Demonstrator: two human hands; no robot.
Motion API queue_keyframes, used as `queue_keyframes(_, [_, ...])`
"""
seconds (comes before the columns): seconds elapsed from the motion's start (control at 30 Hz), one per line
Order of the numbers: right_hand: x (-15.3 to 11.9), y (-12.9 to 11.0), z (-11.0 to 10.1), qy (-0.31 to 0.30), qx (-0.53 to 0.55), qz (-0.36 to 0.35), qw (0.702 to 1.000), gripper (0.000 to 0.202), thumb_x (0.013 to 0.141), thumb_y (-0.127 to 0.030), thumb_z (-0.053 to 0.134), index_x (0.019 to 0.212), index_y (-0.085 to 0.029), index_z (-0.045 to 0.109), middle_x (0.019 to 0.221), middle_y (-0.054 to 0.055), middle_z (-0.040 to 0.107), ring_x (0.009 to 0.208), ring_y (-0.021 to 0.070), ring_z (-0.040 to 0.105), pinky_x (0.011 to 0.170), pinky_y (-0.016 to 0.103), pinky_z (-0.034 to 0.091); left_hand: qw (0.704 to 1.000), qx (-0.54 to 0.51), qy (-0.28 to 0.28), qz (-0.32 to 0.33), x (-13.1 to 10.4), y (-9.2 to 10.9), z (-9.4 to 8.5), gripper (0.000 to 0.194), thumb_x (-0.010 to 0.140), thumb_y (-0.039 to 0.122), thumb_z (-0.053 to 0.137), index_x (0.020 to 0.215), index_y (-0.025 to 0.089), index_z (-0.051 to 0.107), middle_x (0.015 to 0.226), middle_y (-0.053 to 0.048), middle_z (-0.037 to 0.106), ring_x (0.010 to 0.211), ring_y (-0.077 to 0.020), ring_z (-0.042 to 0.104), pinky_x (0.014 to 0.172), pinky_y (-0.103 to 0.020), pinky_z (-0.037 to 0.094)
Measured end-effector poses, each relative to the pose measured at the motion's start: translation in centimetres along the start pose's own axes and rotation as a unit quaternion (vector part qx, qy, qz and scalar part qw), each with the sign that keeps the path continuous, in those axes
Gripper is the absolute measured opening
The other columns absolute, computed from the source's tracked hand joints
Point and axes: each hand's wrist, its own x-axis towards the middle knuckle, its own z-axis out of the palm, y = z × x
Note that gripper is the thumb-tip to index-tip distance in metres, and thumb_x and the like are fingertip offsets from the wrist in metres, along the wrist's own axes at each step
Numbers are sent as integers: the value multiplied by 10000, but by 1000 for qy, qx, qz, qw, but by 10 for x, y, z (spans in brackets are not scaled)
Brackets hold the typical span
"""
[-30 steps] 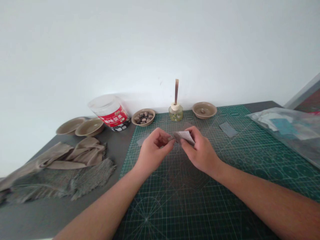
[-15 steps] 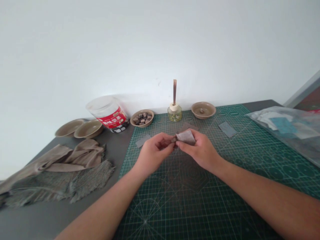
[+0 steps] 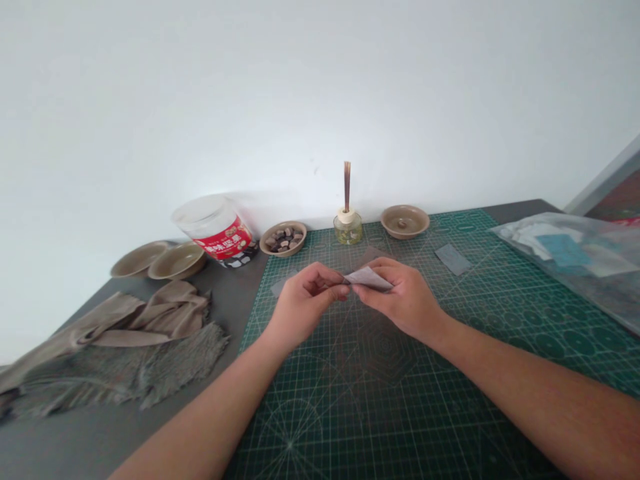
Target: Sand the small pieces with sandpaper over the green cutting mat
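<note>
A brown cloth (image 3: pixel 173 303) lies rumpled near the left edge of the table (image 3: pixel 235 293), with a grey fringed cloth (image 3: pixel 185 363) along its near side. Beyond them, by the table's far left corner, are two bowls (image 3: pixel 177 261), one overlapping the other in view. A tub (image 3: pixel 215 230) with a red label leans beside them, at the far edge. Next, at the far left corner of the mat (image 3: pixel 345 380), a bowl of stones (image 3: pixel 285 238). A grey patch (image 3: pixel 281 285) lies at the mat's left edge, partly behind the left hand (image 3: pixel 307 293). That hand's fingertips are drawn close at the left tip of a grey sheet (image 3: pixel 371 279); whether they pinch it, I cannot tell. The sheet is held above the mat, its other end clamped between the right hand's (image 3: pixel 403 290) thumb and fingers. A diffuser (image 3: pixel 347 230) stands at the mat's far edge, a shallow bowl (image 3: pixel 405 235) to its right. Then another patch (image 3: pixel 453 259), and a clear bag (image 3: pixel 575 267) toward the table's right edge.
</note>
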Motion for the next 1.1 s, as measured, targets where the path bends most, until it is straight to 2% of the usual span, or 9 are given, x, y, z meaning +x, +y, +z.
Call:
queue_keyframes(0.2, [-1, 2, 0, -1, -5, -17, 1000, 84, 872, -223, 699, 919, -230, 768, 900, 9, 709, 823, 154, 673, 752, 274, 502, 1000, 19, 0, 19, 0, 1, -2, 123, 824, 238, 754, 873, 165, 668, 814, -19, 694, 751, -141, 633, 696, -260, 499])
queue_keyframes(0.4, [-4, 0, 1, 9, -21, -21, 1000, 108, 892, -213, 681, 946, -225, 773, 905, 12, 702, 838, 147, 667, 772, 272, 498, 1000, 28, 9, 0, -1, 0, -3, 199, 788, 251, 791, 895, 178, 641, 785, -2, 676, 707, -128, 623, 639, -236, 486])
queue_keyframes(0.6, [-3, 1, 1, -29, 6, -16, 999, 96, 887, -224, 687, 936, -225, 770, 898, 10, 692, 812, 145, 660, 735, 270, 496, 1000, -17, 1, -17, 1, 4, -2, 272, 763, 239, 803, 983, 180, 655, 890, -34, 738, 805, -166, 693, 741, -282, 558])
queue_keyframes(0.9, [-3, -2, 2, -19, -2, -43, 999, 160, 883, -210, 682, 1004, -254, 777, 951, 23, 709, 877, 166, 670, 809, 297, 519, 999, -21, 4, -27, 2, 3, -4, 363, 716, 261, 839, 1032, 190, 675, 875, -35, 749, 808, -184, 703, 748, -298, 563])
queue_keyframes(1.1, [-2, 0, 2, -18, -12, -39, 999, 154, 878, -188, 679, 978, -245, 781, 936, 18, 706, 854, 156, 668, 797, 291, 514, 998, 8, -35, -55, 5, 1, -8, 179, 744, 267, 812, 844, 168, 702, 782, -14, 715, 733, -155, 652, 696, -265, 506])
